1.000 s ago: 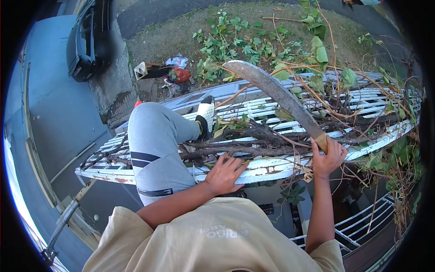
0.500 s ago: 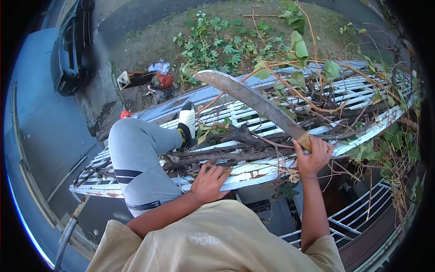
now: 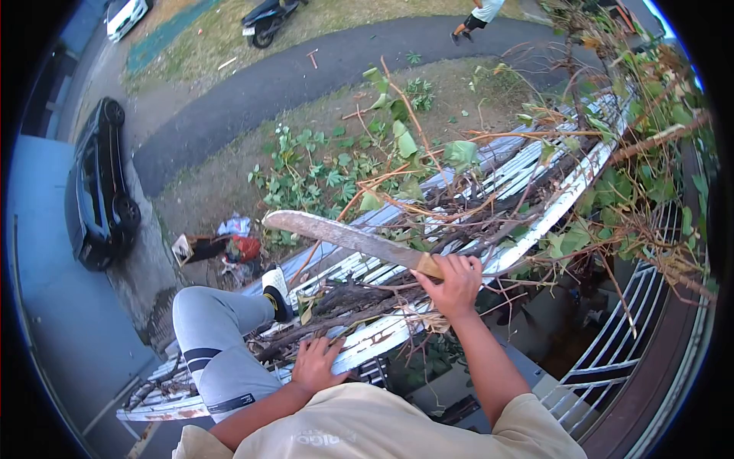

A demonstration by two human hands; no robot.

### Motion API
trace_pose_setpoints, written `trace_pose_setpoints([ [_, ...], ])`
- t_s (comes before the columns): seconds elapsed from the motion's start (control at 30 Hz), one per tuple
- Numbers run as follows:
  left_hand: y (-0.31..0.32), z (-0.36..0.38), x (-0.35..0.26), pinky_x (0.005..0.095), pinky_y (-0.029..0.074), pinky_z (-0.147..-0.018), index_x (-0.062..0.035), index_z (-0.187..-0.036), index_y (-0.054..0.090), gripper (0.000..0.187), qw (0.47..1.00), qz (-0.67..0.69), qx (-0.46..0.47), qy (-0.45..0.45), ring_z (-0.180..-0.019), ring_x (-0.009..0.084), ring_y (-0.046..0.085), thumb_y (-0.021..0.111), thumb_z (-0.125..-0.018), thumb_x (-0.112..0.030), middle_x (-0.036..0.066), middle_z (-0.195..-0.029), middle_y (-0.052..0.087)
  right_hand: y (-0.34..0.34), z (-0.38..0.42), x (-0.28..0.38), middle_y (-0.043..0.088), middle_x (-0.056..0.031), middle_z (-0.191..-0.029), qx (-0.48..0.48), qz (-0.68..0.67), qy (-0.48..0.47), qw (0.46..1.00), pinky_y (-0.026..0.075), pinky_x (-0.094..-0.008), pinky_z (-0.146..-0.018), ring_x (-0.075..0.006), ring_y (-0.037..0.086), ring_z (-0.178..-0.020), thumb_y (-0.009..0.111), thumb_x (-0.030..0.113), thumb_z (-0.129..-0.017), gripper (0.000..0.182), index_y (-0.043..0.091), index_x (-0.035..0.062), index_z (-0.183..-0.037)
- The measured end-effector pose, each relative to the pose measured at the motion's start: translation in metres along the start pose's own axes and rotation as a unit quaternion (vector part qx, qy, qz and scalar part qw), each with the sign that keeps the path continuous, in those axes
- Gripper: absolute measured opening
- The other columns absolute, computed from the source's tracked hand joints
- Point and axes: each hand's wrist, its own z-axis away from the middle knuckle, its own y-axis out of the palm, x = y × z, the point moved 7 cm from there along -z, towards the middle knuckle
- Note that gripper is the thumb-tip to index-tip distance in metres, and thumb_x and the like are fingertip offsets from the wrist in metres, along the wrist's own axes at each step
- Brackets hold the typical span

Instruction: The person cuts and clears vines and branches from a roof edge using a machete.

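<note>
My right hand [image 3: 453, 288] is closed round the wooden handle [image 3: 430, 265] of a machete. Its long, worn machete blade [image 3: 344, 236] points left above the white slatted metal frame [image 3: 367, 344], the tip curving upward. My left hand [image 3: 316, 365] rests on the near edge of the frame with fingers apart, beside dry branches [image 3: 329, 320] lying on the slats. My bent leg in grey trousers [image 3: 222, 336] is on the frame left of this hand, the shoe [image 3: 277, 293] beyond it.
Tangled leafy vines [image 3: 596, 237] cover the frame's right end. Below lie green plants [image 3: 310, 168], rubbish [image 3: 241, 246] and a paved path [image 3: 229, 115]. A black car [image 3: 99, 187], a scooter [image 3: 266, 19] and a walking person [image 3: 480, 14] are farther off.
My view has tilted up and turned, bringing the path, scooter and person into sight. The machete stays in my right hand, and my left hand stays on the frame.
</note>
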Motion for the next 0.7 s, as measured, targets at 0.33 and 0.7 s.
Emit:
trace_pose_setpoints([
  [0.33, 0.004, 0.004, -0.006, 0.0497, 0.044, -0.095, -0.0148, -0.137, 0.071, 0.076, 0.997, -0.052, -0.041, 0.029, -0.115, 0.0347, 0.062, 0.091, -0.070, -0.045, 0.016, -0.119, 0.063, -0.007, 0.013, -0.013, 0.069, -0.0059, -0.093, -0.042, -0.048, -0.018, 0.998, 0.045, -0.0458, -0.090, -0.0273, 0.066, -0.091, 0.086, 0.047, -0.083, 0.046, 0.077, 0.0104, -0.108],
  [0.7, 0.013, -0.004, 0.000, 0.0519, 0.044, -0.102, -0.0174, -0.150, 0.064, 0.082, 0.998, -0.041, 0.053, 0.000, -0.122, 0.0384, 0.061, 0.086, -0.080, -0.051, 0.017, -0.133, 0.063, -0.005, 0.006, -0.020, 0.063, -0.0014, -0.085, -0.046, -0.075, -0.027, 0.996, 0.044, -0.0449, -0.083, -0.0244, 0.062, -0.082, 0.090, 0.047, -0.077, 0.043, 0.075, 0.0138, -0.100],
])
